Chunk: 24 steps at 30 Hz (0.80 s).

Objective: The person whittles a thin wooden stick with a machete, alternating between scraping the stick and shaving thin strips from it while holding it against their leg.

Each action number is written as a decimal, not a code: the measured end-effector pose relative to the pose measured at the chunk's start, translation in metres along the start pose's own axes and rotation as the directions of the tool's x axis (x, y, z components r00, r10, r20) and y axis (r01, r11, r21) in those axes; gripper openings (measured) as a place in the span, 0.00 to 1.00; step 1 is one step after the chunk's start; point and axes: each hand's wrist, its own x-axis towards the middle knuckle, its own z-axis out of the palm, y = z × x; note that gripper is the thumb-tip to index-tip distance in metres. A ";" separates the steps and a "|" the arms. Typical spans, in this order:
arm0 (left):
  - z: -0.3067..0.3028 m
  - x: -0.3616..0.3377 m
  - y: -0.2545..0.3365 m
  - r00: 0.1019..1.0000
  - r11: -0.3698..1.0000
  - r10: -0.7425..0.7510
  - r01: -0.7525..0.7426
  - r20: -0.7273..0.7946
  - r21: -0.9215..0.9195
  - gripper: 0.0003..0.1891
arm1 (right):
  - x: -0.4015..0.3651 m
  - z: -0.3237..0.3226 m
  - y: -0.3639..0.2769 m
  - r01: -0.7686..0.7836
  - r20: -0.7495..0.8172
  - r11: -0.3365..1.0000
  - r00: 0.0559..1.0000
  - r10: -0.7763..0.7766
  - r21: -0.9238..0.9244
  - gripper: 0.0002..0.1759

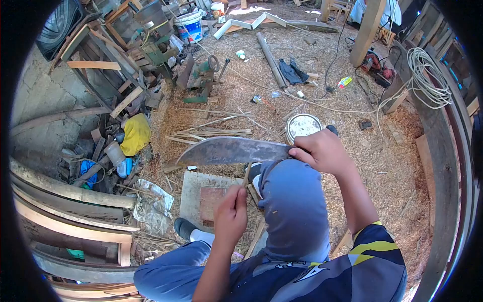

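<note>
A large, wide-bladed knife [231, 151] points to the left, its dark, stained blade lying across the front of the raised knee. My right hand [319, 151] is wrapped round its handle, with the thumb on top near the blade. Lower and to the left, my left hand [231, 214] is closed on a thin wooden stick [247, 174], which rises out of the fist. The stick's upper end meets the lower edge of the blade, or lies just behind it. Its lower part is hidden in the fist.
Loose thin strips [211, 133] and a round white lid [303, 126] lie on the shavings ahead. A green metal vise [201, 75] stands beyond. Wood and scrap pile up at the left, near a yellow cloth [136, 134]. Coiled cable [427, 78] hangs at the right.
</note>
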 end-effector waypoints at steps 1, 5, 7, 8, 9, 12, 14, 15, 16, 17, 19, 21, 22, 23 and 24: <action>0.003 0.011 0.006 1.000 1.000 0.020 -0.021 -0.004 -0.019 0.12 | 0.002 -0.003 -0.003 0.014 -0.001 1.000 1.000 -0.015 -0.022 0.25; 0.012 0.040 0.027 0.993 0.993 0.112 -0.111 -0.033 0.025 0.12 | 0.012 -0.005 -0.011 0.085 0.021 0.995 0.996 -0.084 -0.048 0.27; 0.013 0.041 0.024 0.985 0.988 0.155 -0.155 -0.068 0.016 0.11 | 0.014 -0.005 -0.013 0.101 0.023 0.993 0.995 -0.100 -0.053 0.27; 0.015 0.038 0.022 0.973 0.979 0.203 -0.204 -0.112 -0.001 0.11 | 0.014 -0.006 -0.013 0.101 0.011 0.993 0.995 -0.101 -0.053 0.27; 0.016 0.032 0.019 0.957 0.968 0.244 -0.250 -0.154 -0.016 0.11 | 0.013 -0.006 -0.012 0.101 0.002 0.994 0.995 -0.101 -0.050 0.27; 0.003 0.007 0.015 0.998 0.999 0.046 -0.047 -0.044 -0.024 0.09 | 0.006 -0.003 -0.007 0.052 -0.005 0.998 0.999 -0.052 -0.040 0.26; -0.001 -0.016 -0.004 0.998 1.000 0.019 -0.018 -0.063 0.005 0.08 | 0.001 -0.002 0.000 0.011 -0.020 1.000 1.000 -0.011 -0.002 0.25; -0.004 -0.020 -0.008 0.997 1.000 0.005 -0.004 -0.072 0.021 0.08 | -0.001 -0.001 0.004 -0.005 -0.030 0.999 1.000 0.006 0.036 0.25; -0.005 -0.020 -0.011 0.998 0.999 0.006 -0.004 -0.060 0.033 0.08 | -0.003 0.001 0.005 -0.020 -0.035 0.997 0.999 0.023 0.075 0.25; -0.006 -0.021 -0.011 0.999 0.999 0.003 -0.001 -0.050 0.041 0.08 | -0.003 0.001 0.005 -0.019 -0.021 0.998 1.000 0.021 0.054 0.25; -0.004 -0.018 -0.007 0.998 0.998 0.026 -0.024 -0.051 0.049 0.08 | -0.002 -0.004 0.003 -0.010 0.008 1.000 1.000 0.010 0.006 0.24; 0.004 0.005 0.008 0.993 0.994 0.103 -0.100 -0.060 0.053 0.09 | 0.001 -0.006 -0.003 0.008 0.026 1.000 1.000 -0.007 -0.022 0.25; 0.005 0.015 0.018 1.000 1.000 0.009 -0.009 -0.012 0.005 0.09 | 0.004 -0.007 -0.006 0.014 0.031 0.999 0.999 -0.012 -0.039 0.25; 0.009 0.024 0.023 0.998 0.999 0.052 -0.052 -0.029 0.007 0.10 | 0.005 -0.007 -0.007 0.034 0.028 0.998 0.999 -0.033 -0.045 0.25; 0.012 0.032 0.026 0.995 0.996 0.093 -0.092 -0.046 0.012 0.10 | 0.008 -0.006 -0.006 0.055 0.026 0.997 0.998 -0.053 -0.050 0.25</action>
